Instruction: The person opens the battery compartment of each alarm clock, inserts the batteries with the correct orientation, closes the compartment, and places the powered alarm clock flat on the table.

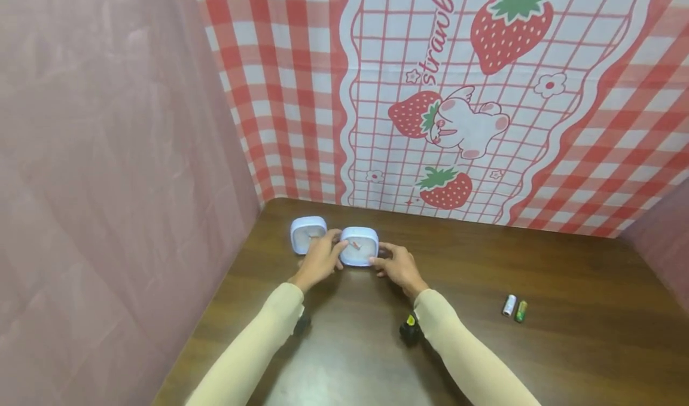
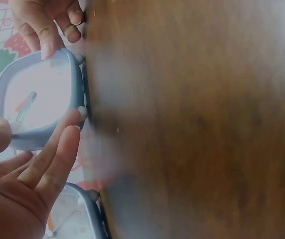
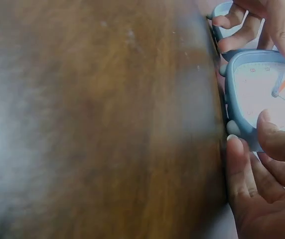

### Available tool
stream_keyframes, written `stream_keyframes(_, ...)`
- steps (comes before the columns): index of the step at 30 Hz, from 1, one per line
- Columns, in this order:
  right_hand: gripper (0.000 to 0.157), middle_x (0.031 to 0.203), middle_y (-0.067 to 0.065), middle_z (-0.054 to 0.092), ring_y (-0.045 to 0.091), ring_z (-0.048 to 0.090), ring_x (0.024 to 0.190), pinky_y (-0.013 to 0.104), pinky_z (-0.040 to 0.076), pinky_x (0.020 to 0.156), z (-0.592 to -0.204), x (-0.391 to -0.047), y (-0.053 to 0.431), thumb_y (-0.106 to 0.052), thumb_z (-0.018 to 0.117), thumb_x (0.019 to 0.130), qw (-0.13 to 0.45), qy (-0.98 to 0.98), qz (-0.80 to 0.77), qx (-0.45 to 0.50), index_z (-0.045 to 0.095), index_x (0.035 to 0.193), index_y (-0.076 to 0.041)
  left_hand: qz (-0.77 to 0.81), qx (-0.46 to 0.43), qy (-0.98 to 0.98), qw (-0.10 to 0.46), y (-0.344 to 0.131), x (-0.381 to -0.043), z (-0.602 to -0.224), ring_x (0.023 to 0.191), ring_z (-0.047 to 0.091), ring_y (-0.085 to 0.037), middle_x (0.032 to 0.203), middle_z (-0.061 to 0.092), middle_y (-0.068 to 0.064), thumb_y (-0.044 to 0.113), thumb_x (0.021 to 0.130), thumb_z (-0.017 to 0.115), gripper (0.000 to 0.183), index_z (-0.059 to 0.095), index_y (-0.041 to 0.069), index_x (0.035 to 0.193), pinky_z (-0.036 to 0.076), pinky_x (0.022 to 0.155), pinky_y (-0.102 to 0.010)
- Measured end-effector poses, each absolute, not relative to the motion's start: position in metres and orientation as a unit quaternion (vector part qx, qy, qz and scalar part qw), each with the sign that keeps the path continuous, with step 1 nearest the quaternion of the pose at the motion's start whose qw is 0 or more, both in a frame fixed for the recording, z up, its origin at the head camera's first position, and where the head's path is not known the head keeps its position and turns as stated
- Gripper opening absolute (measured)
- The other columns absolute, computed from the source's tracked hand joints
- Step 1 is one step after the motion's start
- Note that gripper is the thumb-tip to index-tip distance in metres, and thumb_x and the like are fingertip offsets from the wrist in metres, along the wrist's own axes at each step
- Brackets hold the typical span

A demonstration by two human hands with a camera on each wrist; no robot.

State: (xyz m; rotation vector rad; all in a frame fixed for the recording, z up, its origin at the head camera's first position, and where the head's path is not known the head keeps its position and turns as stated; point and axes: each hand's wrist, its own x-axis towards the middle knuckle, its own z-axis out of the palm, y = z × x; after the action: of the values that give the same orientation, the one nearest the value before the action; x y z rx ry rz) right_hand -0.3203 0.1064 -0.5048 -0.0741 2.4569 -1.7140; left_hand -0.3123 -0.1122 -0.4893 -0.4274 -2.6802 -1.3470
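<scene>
Two small rounded-square alarm clocks with pale blue rims and white faces stand at the far left of the table. My left hand [image 1: 319, 261] holds the left side of the nearer clock [image 1: 359, 247], its thumb at the rim, other fingers spread beside it. On the opposite side my right hand [image 1: 399, 266] grips the same clock, thumb on the front edge. In the right wrist view this clock [image 3: 267, 94] shows numbers, an orange hand and small feet on the table. The second clock [image 1: 308, 234] stands just left, partly behind my left hand.
Two batteries, one white [image 1: 509, 305] and one green [image 1: 521, 311], lie on the wooden table [image 1: 473, 346] at the right. A red-and-white strawberry cloth [image 1: 377, 95] hangs behind the table; a pink curtain [image 1: 118, 155] hangs at the left.
</scene>
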Motion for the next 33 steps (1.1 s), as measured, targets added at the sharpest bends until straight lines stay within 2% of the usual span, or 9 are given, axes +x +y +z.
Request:
stream_keyframes(2, 0.058, 0.123, 0.023, 0.069, 0.019, 0.069, 0.07, 0.032, 0.061, 0.065, -0.506, -0.317, 0.107, -0.01, 0.077, 0.092, 0.071, 0.823, -0.563, -0.028, 0.055, 0.143, 0.005, -0.471, -0.15, -0.868, 0.048, -0.113, -0.31, -0.49, 0.058, 0.069, -0.025, 0.123, 0.068, -0.024, 0.023, 0.108, 0.056, 0.045, 0.051, -0.005, 0.142, 0.054, 0.047, -0.029)
stream_keyframes(3, 0.058, 0.123, 0.024, 0.069, 0.018, 0.069, 0.069, 0.032, 0.061, 0.064, -0.507, -0.315, 0.108, -0.01, 0.078, 0.092, 0.07, 0.826, -0.559, -0.03, 0.055, 0.143, 0.005, -0.479, -0.152, -0.864, 0.045, -0.114, -0.309, -0.49, 0.058, 0.069, -0.026, 0.126, 0.067, -0.024, 0.022, 0.108, 0.055, 0.045, 0.05, -0.004, 0.143, 0.054, 0.046, -0.029)
stream_keyframes(9, 0.057, 0.119, 0.022, 0.071, 0.018, 0.066, 0.063, 0.031, 0.059, 0.062, -0.508, -0.307, 0.113, -0.012, 0.079, 0.091, 0.063, 0.84, -0.539, -0.027, 0.057, 0.141, 0.005, -0.482, -0.159, -0.861, 0.03, -0.115, -0.31, -0.492, 0.059, 0.068, -0.023, 0.115, 0.071, -0.02, 0.02, 0.106, 0.059, 0.039, 0.057, -0.003, 0.136, 0.055, 0.048, -0.029)
stream_keyframes(13, 0.058, 0.119, 0.02, 0.071, 0.018, 0.064, 0.063, 0.032, 0.058, 0.062, -0.51, -0.301, 0.114, -0.013, 0.079, 0.091, 0.072, 0.841, -0.536, -0.025, 0.056, 0.142, 0.005, -0.473, -0.177, -0.863, 0.023, -0.118, -0.306, -0.49, 0.061, 0.068, -0.026, 0.113, 0.071, -0.021, 0.016, 0.104, 0.061, 0.04, 0.057, -0.006, 0.138, 0.055, 0.049, -0.028)
stream_keyframes(20, 0.057, 0.113, 0.018, 0.072, 0.021, 0.062, 0.064, 0.033, 0.056, 0.058, -0.505, -0.298, 0.117, -0.013, 0.078, 0.092, 0.059, 0.837, -0.541, -0.045, 0.056, 0.141, 0.007, -0.459, -0.202, -0.864, 0.045, -0.118, -0.304, -0.481, 0.062, 0.067, -0.026, 0.105, 0.071, -0.019, 0.014, 0.103, 0.064, 0.039, 0.059, -0.007, 0.135, 0.054, 0.053, -0.027)
stream_keyframes(29, 0.052, 0.105, 0.015, 0.074, 0.02, 0.065, 0.072, 0.034, 0.057, 0.06, -0.5, -0.294, 0.126, -0.014, 0.081, 0.089, 0.051, 0.84, -0.538, -0.051, 0.063, 0.135, 0.004, -0.46, -0.206, -0.863, 0.035, -0.114, -0.297, -0.477, 0.066, 0.068, -0.023, 0.118, 0.069, -0.022, 0.013, 0.102, 0.065, 0.041, 0.057, -0.008, 0.136, 0.056, 0.06, -0.028)
stream_keyframes(33, 0.053, 0.11, 0.016, 0.073, 0.02, 0.065, 0.074, 0.034, 0.057, 0.06, -0.499, -0.289, 0.131, -0.013, 0.08, 0.09, 0.046, 0.838, -0.541, -0.054, 0.061, 0.136, 0.006, -0.442, -0.219, -0.869, 0.044, -0.112, -0.295, -0.476, 0.066, 0.068, -0.018, 0.118, 0.069, -0.019, 0.018, 0.102, 0.065, 0.04, 0.06, -0.005, 0.135, 0.056, 0.062, -0.026)
